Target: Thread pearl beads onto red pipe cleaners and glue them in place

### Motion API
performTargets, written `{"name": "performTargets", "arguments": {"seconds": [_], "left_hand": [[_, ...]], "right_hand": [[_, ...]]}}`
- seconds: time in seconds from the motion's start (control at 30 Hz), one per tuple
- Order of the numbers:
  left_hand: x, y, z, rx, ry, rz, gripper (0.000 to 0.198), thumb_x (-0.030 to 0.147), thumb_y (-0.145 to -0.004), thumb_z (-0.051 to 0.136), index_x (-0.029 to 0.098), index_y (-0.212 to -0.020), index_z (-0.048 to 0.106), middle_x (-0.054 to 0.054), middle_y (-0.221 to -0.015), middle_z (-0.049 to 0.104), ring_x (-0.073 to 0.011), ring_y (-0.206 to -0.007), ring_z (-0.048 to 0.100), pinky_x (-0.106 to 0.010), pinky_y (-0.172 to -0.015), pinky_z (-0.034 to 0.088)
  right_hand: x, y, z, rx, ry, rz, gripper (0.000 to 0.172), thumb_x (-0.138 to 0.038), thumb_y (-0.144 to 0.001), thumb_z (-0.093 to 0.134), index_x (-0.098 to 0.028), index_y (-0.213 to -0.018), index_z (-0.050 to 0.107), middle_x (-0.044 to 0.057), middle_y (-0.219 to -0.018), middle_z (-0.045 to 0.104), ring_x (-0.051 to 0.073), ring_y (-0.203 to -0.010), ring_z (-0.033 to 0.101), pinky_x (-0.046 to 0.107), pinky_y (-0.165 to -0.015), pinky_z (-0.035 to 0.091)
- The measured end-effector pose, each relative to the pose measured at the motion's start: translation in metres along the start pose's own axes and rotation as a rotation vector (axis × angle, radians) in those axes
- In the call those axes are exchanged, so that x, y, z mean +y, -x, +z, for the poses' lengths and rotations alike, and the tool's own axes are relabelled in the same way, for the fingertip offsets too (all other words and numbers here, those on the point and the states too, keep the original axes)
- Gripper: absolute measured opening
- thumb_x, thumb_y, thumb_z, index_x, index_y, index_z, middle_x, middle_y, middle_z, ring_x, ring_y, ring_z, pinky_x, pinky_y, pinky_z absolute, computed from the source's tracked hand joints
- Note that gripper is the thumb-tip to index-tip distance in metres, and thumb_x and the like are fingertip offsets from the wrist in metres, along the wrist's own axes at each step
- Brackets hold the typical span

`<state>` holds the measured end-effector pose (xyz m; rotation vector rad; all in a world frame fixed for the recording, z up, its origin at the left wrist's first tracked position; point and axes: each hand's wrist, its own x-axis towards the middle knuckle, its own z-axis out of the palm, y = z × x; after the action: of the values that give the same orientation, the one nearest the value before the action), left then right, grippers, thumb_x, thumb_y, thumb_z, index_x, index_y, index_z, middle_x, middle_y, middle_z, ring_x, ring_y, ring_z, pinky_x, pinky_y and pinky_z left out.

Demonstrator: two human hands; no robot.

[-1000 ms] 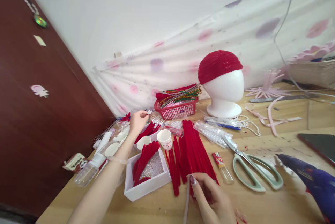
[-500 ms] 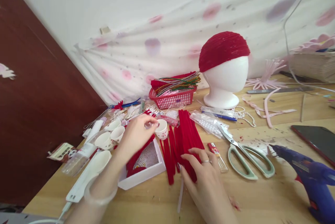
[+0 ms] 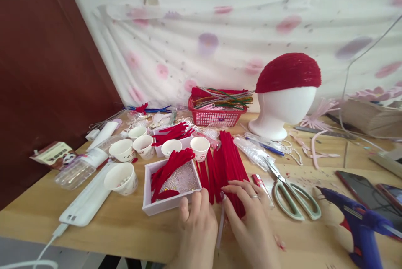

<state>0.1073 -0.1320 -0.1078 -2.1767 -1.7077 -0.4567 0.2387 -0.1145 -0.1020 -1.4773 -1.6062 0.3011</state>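
A thick bundle of red chenille stems [image 3: 230,156] lies on the table in front of me. My right hand [image 3: 251,214], a ring on one finger, rests over its near end with fingers stretched out and thumb apart. Beside it, my left hand [image 3: 199,223] is closed, knuckles up, at the near corner of a white box [image 3: 163,208]; whatever its fingertips hold is hidden. Inside that box are bent red chenille pieces [image 3: 172,168] and small pearly beads [image 3: 185,179]. Shorter red stems [image 3: 203,177] lie between box and bundle.
Several paper cups [image 3: 122,179] stand left and behind the box, near a white power strip [image 3: 88,202]. Scissors [image 3: 284,185], a lighter [image 3: 261,185] and a blue glue gun [image 3: 358,218] lie right. Behind stand a red basket [image 3: 216,117] and a foam head [image 3: 282,109] with a red cap.
My left hand has come back from above the cup and box to the near edge beside my right hand, uncovering the box and cups. The right hand stays on the bundle. The view has shifted.
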Motion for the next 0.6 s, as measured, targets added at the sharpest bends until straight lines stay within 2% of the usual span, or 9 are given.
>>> {"name": "performTargets", "arguments": {"seconds": [0.13,0.2,0.27,0.33,0.43,0.6], "left_hand": [[-0.008,0.000,-0.012,-0.086,0.101,-0.088,0.023,0.000,-0.080,0.063,0.018,-0.074,0.076,-0.009,-0.092,0.073,-0.0296,-0.092,0.060,-0.049,-0.088,0.043],[-0.011,0.003,-0.014,-0.107,0.160,-0.122,0.022,0.003,-0.083,0.061,0.019,-0.075,0.075,-0.009,-0.092,0.072,-0.0309,-0.093,0.061,-0.051,-0.088,0.042],[-0.011,0.006,-0.012,-0.125,0.180,-0.149,0.019,0.008,-0.086,0.061,0.019,-0.079,0.074,-0.010,-0.091,0.072,-0.0324,-0.092,0.061,-0.053,-0.087,0.041],[-0.008,0.007,-0.008,-0.147,0.187,-0.182,0.016,0.011,-0.088,0.061,0.017,-0.083,0.074,-0.011,-0.090,0.072,-0.0337,-0.091,0.062,-0.054,-0.087,0.040],[-0.001,0.007,-0.003,-0.170,0.251,-0.213,0.018,0.007,-0.089,0.058,0.017,-0.087,0.073,-0.009,-0.086,0.073,-0.0328,-0.087,0.064,-0.052,-0.086,0.039],[-0.007,0.006,-0.007,-0.148,0.469,-0.237,0.021,0.008,-0.086,0.053,0.020,-0.072,0.063,-0.004,-0.069,0.069,-0.0271,-0.074,0.066,-0.044,-0.078,0.037]], "right_hand": [[-0.003,0.003,-0.001,-0.036,-0.026,0.062,0.022,-0.033,-0.091,0.054,-0.022,-0.089,0.074,0.013,-0.103,0.075,0.037,-0.108,0.057,0.062,-0.101,0.037],[-0.005,0.005,-0.001,-0.087,-0.059,0.115,0.025,-0.036,-0.093,0.052,-0.021,-0.091,0.071,0.013,-0.096,0.075,0.034,-0.097,0.064,0.054,-0.090,0.047],[-0.007,0.006,0.001,-0.145,-0.088,0.178,0.028,-0.040,-0.094,0.050,-0.020,-0.091,0.069,0.011,-0.087,0.074,0.030,-0.081,0.067,0.044,-0.074,0.052],[-0.009,0.007,0.003,-0.190,-0.101,0.229,0.030,-0.042,-0.094,0.049,-0.019,-0.092,0.068,0.010,-0.083,0.073,0.027,-0.071,0.067,0.040,-0.065,0.051],[-0.013,0.009,0.005,-0.246,-0.114,0.276,0.031,-0.043,-0.094,0.048,-0.020,-0.091,0.068,0.008,-0.081,0.073,0.027,-0.070,0.067,0.038,-0.066,0.049],[-0.013,0.010,0.002,-0.337,-0.215,0.341,0.034,-0.050,-0.097,0.051,-0.021,-0.087,0.067,0.003,-0.067,0.068,0.022,-0.061,0.064,0.031,-0.058,0.045]]}}
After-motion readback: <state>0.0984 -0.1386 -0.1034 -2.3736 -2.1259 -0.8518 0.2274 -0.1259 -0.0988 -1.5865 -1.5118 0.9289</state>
